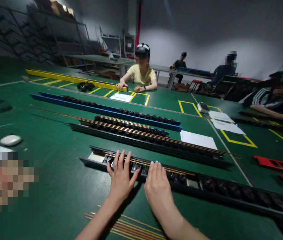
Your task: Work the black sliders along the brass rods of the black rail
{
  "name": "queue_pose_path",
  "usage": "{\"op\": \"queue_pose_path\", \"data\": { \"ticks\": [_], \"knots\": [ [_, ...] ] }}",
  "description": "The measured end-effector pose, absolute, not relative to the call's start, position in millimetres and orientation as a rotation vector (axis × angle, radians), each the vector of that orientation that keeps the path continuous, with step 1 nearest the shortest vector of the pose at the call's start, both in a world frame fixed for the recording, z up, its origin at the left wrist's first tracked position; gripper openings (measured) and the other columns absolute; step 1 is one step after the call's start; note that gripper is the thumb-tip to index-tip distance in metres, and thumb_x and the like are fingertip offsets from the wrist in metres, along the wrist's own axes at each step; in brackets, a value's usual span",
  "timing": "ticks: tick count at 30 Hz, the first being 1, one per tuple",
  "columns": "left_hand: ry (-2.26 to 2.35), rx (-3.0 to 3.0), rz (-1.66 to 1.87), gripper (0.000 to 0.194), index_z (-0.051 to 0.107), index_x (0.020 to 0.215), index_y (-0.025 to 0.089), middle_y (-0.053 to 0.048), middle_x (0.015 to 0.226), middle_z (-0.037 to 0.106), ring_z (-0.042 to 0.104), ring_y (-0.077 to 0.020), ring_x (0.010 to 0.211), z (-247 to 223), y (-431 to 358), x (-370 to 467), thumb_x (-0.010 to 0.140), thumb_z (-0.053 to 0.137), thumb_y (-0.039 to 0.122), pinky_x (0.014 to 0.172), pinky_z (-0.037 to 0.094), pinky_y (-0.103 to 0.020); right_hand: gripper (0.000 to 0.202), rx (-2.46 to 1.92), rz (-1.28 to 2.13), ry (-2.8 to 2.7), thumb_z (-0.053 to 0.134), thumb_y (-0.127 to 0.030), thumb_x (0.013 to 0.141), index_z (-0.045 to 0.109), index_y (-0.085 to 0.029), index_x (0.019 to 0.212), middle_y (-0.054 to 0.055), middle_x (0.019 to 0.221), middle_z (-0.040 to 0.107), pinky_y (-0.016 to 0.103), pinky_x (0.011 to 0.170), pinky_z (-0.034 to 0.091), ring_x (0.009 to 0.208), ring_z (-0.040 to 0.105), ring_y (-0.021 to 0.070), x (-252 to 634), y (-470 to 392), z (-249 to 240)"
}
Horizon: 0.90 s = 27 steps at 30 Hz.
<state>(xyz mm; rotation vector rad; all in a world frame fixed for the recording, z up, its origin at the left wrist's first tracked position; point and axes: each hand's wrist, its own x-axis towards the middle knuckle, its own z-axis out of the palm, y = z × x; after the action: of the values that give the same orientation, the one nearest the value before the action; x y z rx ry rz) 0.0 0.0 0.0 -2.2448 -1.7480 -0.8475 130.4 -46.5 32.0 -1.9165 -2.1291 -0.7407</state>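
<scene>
Under your hands lies a long, straight black channel (pixel 93 165) with thin raised walls and a dull sheen, running across the smooth green tabletop (pixel 56 140) from just beyond your left hand far out to the right. Inside it sit a pale, flat rectangular piece (pixel 97 157) near the left end and a row of dark, rounded parts (pixel 220 187) toward the right, with slender, gold-toned rods (pixel 181 171) lying lengthwise.

Your left hand (pixel 120 176) is open, its fingers spread across the channel and the rods. Your right hand (pixel 157 185) is just beside it, apart, fingers held together at the near wall; whether they pinch anything, you cannot tell.

Nearer you lie loose, thin yellowish and reddish rods (pixel 133 229). Beyond are another black channel (pixel 153 147) and a glossy blue channel (pixel 81 106), both holding dark parts.
</scene>
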Motion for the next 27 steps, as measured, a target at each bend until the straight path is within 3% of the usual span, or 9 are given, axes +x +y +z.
{"op": "queue_pose_path", "data": {
  "ticks": [7,27],
  "knots": [
    [-1.789,-2.206,-0.891,0.066,0.023,0.147,0.016,-0.016,0.147,0.039,0.023,-0.0281,0.142,1,3,2,0.092,0.042,0.045,0.112,0.005,-0.059,0.046,-1.849,-0.835,-2.228,0.043,-0.005,0.079,0.055,0.013,0.12,0.034,0.119,0.058,0.047,0.092,0.048,0.109,0.059,0.0376,136,-50,39],
    [-1.83,-2.171,-0.856,0.052,0.038,0.141,0.018,-0.014,0.146,0.043,0.028,-0.0275,0.14,4,8,-5,0.094,0.037,0.041,0.112,0.003,-0.06,0.046,-1.83,-0.915,-2.258,0.042,-0.006,0.079,0.057,0.013,0.118,0.034,0.117,0.06,0.046,0.09,0.049,0.107,0.06,0.0364,138,-50,43]
  ]
}}
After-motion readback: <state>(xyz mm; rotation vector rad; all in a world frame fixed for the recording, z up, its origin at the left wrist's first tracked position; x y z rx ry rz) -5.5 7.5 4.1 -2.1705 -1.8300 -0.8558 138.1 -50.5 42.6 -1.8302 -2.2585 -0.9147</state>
